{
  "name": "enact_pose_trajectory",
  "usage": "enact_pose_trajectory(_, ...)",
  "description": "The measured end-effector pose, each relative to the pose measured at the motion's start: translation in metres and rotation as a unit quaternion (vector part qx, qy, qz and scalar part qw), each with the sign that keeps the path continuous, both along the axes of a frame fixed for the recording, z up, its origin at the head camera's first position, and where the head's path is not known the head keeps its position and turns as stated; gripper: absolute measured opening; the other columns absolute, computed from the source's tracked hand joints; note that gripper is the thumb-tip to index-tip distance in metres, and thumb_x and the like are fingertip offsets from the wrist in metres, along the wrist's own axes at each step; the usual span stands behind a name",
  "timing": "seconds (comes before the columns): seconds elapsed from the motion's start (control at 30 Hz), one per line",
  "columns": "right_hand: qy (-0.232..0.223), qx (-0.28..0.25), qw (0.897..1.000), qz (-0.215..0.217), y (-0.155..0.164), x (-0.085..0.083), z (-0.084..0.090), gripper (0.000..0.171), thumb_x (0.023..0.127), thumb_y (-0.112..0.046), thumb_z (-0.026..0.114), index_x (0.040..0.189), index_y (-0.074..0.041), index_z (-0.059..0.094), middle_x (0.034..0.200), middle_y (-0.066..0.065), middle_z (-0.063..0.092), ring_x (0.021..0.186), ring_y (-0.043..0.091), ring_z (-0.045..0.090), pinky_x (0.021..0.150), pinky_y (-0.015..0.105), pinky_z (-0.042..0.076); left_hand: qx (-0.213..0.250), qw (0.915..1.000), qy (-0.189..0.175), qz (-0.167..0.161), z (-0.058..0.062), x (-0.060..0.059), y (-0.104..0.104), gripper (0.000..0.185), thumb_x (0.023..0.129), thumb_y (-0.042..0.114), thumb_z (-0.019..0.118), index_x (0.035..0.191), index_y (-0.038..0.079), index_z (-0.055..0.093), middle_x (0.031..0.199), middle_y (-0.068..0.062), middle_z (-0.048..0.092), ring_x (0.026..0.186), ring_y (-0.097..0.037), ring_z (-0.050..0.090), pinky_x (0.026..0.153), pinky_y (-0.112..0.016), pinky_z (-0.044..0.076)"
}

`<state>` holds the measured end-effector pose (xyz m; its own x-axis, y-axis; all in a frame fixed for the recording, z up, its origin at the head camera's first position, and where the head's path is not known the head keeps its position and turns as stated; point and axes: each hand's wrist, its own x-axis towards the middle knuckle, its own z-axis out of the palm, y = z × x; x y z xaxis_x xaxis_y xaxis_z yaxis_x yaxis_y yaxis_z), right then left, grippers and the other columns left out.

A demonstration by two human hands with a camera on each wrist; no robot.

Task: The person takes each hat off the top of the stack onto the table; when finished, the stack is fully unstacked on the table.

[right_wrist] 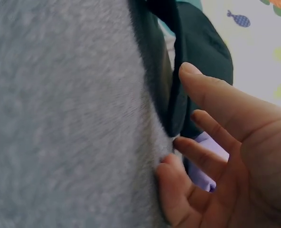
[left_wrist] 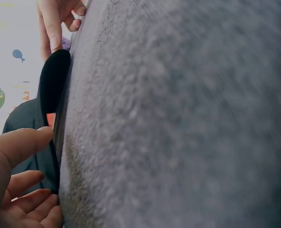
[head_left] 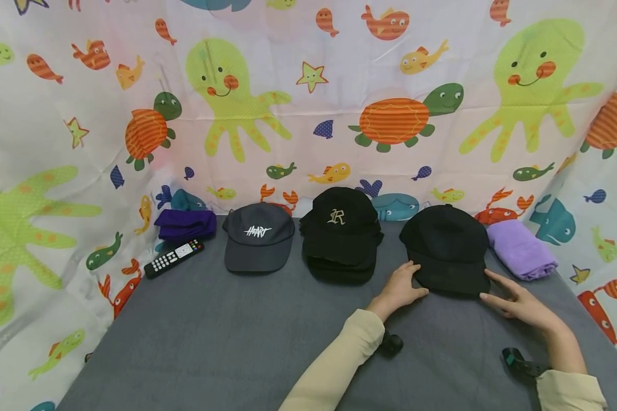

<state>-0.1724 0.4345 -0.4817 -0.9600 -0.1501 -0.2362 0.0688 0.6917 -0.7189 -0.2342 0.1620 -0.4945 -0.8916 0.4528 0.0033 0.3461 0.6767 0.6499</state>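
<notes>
Item: one plain black cap [head_left: 444, 248], far right of the worktop [head_left: 211, 331], brim facing near. Handling, as I judge it: light; crown soft, easily dented; brim stiffer; cloth not slippery; nothing fragile. Best hold: the brim's left and right edges, thumb above, fingers below. Hands: left hand [head_left: 400, 290] at the brim's left side, right hand [head_left: 519, 302] at its right, apart, fingers loosely extended; firmness of touch I cannot tell. Just right: folded lilac cloth [head_left: 523, 249]. Leftward: stacked black caps [head_left: 341, 228], dark grey cap [head_left: 259, 237], remote control [head_left: 173, 258], folded purple cloth [head_left: 185, 224].
</notes>
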Motion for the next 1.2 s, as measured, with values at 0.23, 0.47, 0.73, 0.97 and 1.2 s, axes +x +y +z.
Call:
enact_pose_trajectory(0.23, 0.032, -0.019, 0.999, -0.003, -0.008, 0.003, 0.013, 0.069, 0.096, -0.027, 0.051, 0.144, 0.008, 0.015, 0.138, 0.041, 0.023, 0.092, 0.022, 0.062, 0.066, 0.030, 0.054, 0.006, 0.9995, -0.017, -0.025, 0.001, 0.005, -0.011, 0.059, 0.086, 0.034, 0.066, 0.139, 0.019, 0.043, 0.146, 0.001, 0.037, 0.133, -0.013, 0.036, 0.103, -0.024, 0.035)
enact_pose_trajectory(0.47, 0.066, -0.003, 0.998, 0.004, -0.015, 0.004, 0.027, 0.066, 0.096, -0.026, 0.052, 0.142, 0.008, 0.020, 0.134, 0.040, 0.031, 0.097, 0.033, 0.061, 0.067, 0.033, 0.055, 0.015, 0.9985, -0.010, -0.052, 0.006, 0.007, -0.024, 0.058, 0.087, 0.035, 0.065, 0.139, 0.021, 0.043, 0.145, 0.000, 0.037, 0.132, -0.014, 0.037, 0.103, -0.026, 0.036)
enact_pose_trajectory(0.73, 0.084, -0.018, 0.996, 0.018, -0.031, -0.001, 0.036, 0.064, 0.096, -0.028, 0.052, 0.144, 0.003, 0.023, 0.133, 0.035, 0.037, 0.099, 0.020, 0.061, 0.070, 0.035, 0.055, 0.032, 0.9976, 0.018, -0.060, 0.028, 0.013, -0.040, 0.053, 0.088, 0.035, 0.062, 0.138, 0.025, 0.045, 0.142, 0.003, 0.041, 0.129, -0.013, 0.040, 0.101, -0.027, 0.038)
enact_pose_trajectory(0.97, 0.128, -0.003, 0.992, 0.008, -0.048, -0.004, 0.037, 0.061, 0.094, -0.029, 0.055, 0.143, 0.000, 0.031, 0.129, 0.030, 0.046, 0.087, -0.016, 0.049, 0.066, 0.028, 0.054, 0.034, 0.9960, 0.058, -0.059, 0.041, 0.013, -0.059, 0.053, 0.089, 0.036, 0.061, 0.138, 0.025, 0.044, 0.144, 0.004, 0.039, 0.128, -0.014, 0.042, 0.101, -0.029, 0.039)
enact_pose_trajectory(1.2, 0.192, 0.031, 0.981, -0.003, -0.076, -0.007, 0.044, 0.053, 0.092, -0.028, 0.059, 0.138, -0.005, 0.042, 0.121, 0.025, 0.055, 0.082, -0.019, 0.047, 0.060, 0.025, 0.052, 0.053, 0.9921, 0.097, -0.059, 0.050, 0.011, -0.083, 0.051, 0.089, 0.030, 0.063, 0.137, 0.020, 0.047, 0.142, 0.000, 0.042, 0.129, -0.015, 0.042, 0.103, -0.028, 0.038)
